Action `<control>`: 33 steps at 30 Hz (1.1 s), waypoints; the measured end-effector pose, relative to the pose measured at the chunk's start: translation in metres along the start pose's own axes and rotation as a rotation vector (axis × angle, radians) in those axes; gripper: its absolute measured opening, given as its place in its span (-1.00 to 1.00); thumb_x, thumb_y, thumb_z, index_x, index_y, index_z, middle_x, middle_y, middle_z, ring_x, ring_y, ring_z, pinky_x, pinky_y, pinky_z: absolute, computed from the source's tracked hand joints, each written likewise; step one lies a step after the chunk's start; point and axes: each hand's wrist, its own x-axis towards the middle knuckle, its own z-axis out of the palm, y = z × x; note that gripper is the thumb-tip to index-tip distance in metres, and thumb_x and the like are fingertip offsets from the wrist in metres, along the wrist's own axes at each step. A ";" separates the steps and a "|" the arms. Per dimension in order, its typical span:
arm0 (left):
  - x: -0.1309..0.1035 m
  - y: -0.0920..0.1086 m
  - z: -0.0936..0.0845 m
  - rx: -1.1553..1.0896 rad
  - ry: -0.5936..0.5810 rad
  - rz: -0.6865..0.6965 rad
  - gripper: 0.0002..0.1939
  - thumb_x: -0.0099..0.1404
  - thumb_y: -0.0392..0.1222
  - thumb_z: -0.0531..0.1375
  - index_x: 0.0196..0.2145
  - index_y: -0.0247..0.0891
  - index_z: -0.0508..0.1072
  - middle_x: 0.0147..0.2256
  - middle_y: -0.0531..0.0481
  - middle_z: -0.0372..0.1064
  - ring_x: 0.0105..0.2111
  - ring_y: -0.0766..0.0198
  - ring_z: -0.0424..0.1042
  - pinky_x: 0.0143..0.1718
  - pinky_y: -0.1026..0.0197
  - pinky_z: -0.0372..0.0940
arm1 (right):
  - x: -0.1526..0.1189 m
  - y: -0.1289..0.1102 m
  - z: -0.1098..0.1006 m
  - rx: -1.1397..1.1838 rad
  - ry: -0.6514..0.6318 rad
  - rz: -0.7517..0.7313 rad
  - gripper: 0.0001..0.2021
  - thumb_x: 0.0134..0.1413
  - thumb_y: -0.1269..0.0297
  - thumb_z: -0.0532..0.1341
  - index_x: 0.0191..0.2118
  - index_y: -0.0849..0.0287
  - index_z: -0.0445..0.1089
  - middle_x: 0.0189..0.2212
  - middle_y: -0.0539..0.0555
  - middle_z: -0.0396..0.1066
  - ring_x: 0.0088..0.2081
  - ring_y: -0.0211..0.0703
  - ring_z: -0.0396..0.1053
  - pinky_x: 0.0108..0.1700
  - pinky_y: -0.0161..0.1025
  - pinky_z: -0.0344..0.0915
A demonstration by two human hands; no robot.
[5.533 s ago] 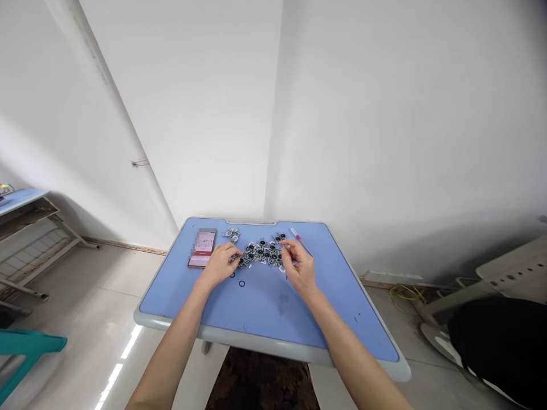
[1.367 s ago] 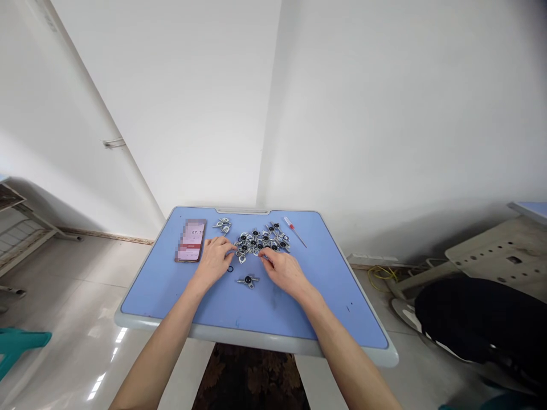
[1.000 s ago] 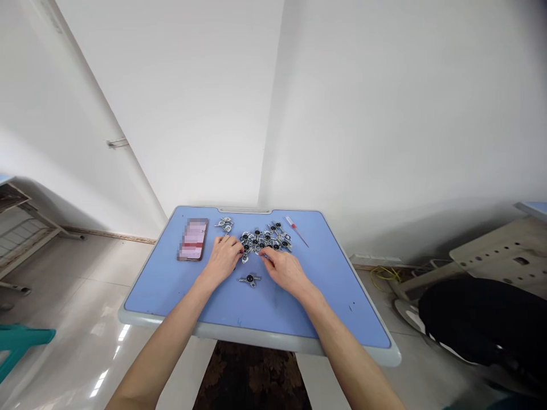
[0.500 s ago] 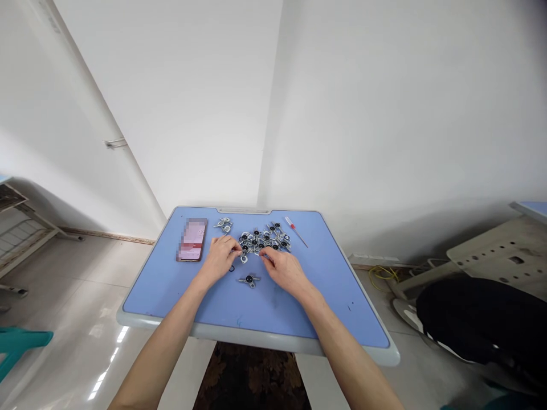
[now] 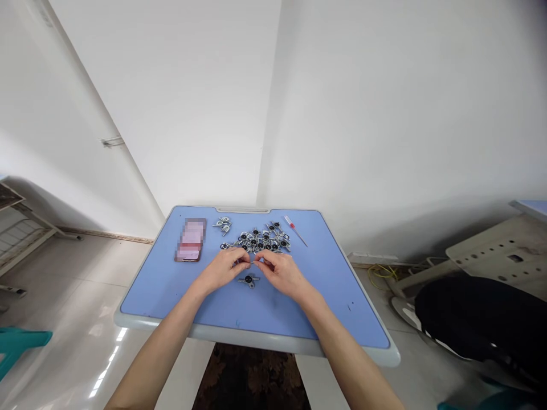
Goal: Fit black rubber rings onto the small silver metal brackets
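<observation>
My left hand (image 5: 223,268) and my right hand (image 5: 282,274) meet over the middle of the desk. Thumb and fingers of each are pinched together. Between the fingertips shows a sliver of a small silvery metal part (image 5: 252,262), mostly hidden by the fingers. Just below them, on the desk, lies a metal fitting with a round black knob (image 5: 248,279). Right behind both hands spreads a pile of similar metal fittings with black knobs (image 5: 266,237). Another metal piece (image 5: 224,246) lies by the left knuckles.
The blue desk (image 5: 273,316) has a grey raised rim. A few metal parts without black knobs (image 5: 223,224) lie at the back left, near a phone (image 5: 190,239). A thin screwdriver with a red collar (image 5: 296,230) lies at the back right. A white wall (image 5: 213,114) stands behind.
Both hands have come together, the left moving right and slightly nearer me. The metal part is now between their fingertips. The black ring on the desk by the left hand no longer shows.
</observation>
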 end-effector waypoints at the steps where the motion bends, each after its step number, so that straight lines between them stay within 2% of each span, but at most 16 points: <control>1: -0.001 0.001 0.000 0.010 -0.010 0.010 -0.89 0.29 -0.26 0.07 -0.38 -0.23 0.38 -0.40 0.07 0.36 -0.35 0.31 0.31 -0.29 0.29 0.15 | -0.001 0.000 -0.001 -0.025 -0.028 -0.004 -0.88 0.17 0.30 0.10 -0.32 0.12 0.36 -0.62 -0.09 0.26 -0.58 -0.30 0.16 -0.47 -0.35 0.02; 7: -0.003 0.001 -0.002 -0.029 -0.082 -0.014 -0.85 0.30 -0.21 0.08 -0.31 -0.22 0.45 -0.36 0.06 0.42 -0.35 0.31 0.35 -0.29 0.29 0.19 | -0.005 -0.007 -0.009 -0.063 -0.157 -0.008 -0.90 0.13 0.36 0.10 -0.35 0.13 0.36 -0.59 -0.07 0.32 -0.56 -0.30 0.19 -0.48 -0.36 0.01; 12: -0.003 -0.001 -0.008 -0.042 0.018 -0.086 -0.80 0.32 -0.19 0.06 -0.28 -0.23 0.47 -0.31 0.02 0.45 -0.31 0.27 0.37 -0.28 0.26 0.21 | -0.006 -0.014 -0.013 -0.070 -0.278 0.009 -0.89 0.08 0.43 0.11 -0.39 0.13 0.35 -0.60 -0.08 0.33 -0.57 -0.31 0.20 -0.46 -0.36 0.04; 17: -0.003 -0.002 -0.008 -0.020 0.021 -0.093 -0.83 0.29 -0.24 0.08 -0.30 -0.22 0.47 -0.33 0.04 0.45 -0.33 0.28 0.37 -0.32 0.27 0.21 | -0.006 -0.016 -0.008 -0.127 -0.304 0.007 -0.88 0.05 0.44 0.11 -0.41 0.14 0.35 -0.60 -0.06 0.34 -0.57 -0.30 0.20 -0.46 -0.34 0.03; 22: -0.007 -0.001 -0.010 -0.002 -0.082 -0.079 -0.86 0.23 -0.27 0.12 -0.26 -0.22 0.45 -0.29 0.03 0.44 -0.30 0.27 0.37 -0.27 0.25 0.23 | -0.007 -0.014 -0.003 -0.168 -0.267 0.025 -0.89 0.05 0.42 0.11 -0.42 0.13 0.35 -0.59 -0.05 0.34 -0.57 -0.29 0.20 -0.47 -0.33 0.00; 26: -0.009 0.001 -0.010 0.101 -0.212 -0.036 -0.77 0.13 -0.26 0.21 -0.20 -0.21 0.40 -0.23 0.02 0.39 -0.24 0.21 0.35 -0.18 0.19 0.21 | -0.008 -0.014 -0.001 -0.175 -0.252 0.018 -0.90 0.03 0.44 0.11 -0.41 0.14 0.34 -0.59 -0.05 0.34 -0.57 -0.29 0.19 -0.48 -0.32 -0.03; 29: -0.009 0.002 -0.007 0.178 -0.269 -0.005 -0.82 0.14 -0.29 0.18 -0.25 -0.23 0.36 -0.26 0.00 0.35 -0.23 0.18 0.33 -0.20 0.18 0.20 | -0.009 -0.014 0.001 -0.186 -0.249 -0.004 -0.91 0.03 0.45 0.11 -0.40 0.15 0.34 -0.58 -0.04 0.35 -0.56 -0.28 0.20 -0.48 -0.30 -0.03; 33: -0.009 0.000 0.002 0.249 -0.287 0.015 -0.88 0.16 -0.38 0.12 -0.32 -0.24 0.32 -0.30 -0.01 0.33 -0.26 0.18 0.31 -0.25 0.18 0.18 | -0.010 -0.014 0.003 -0.203 -0.253 -0.001 -0.92 0.04 0.43 0.12 -0.41 0.15 0.33 -0.58 -0.04 0.35 -0.56 -0.27 0.21 -0.47 -0.28 -0.03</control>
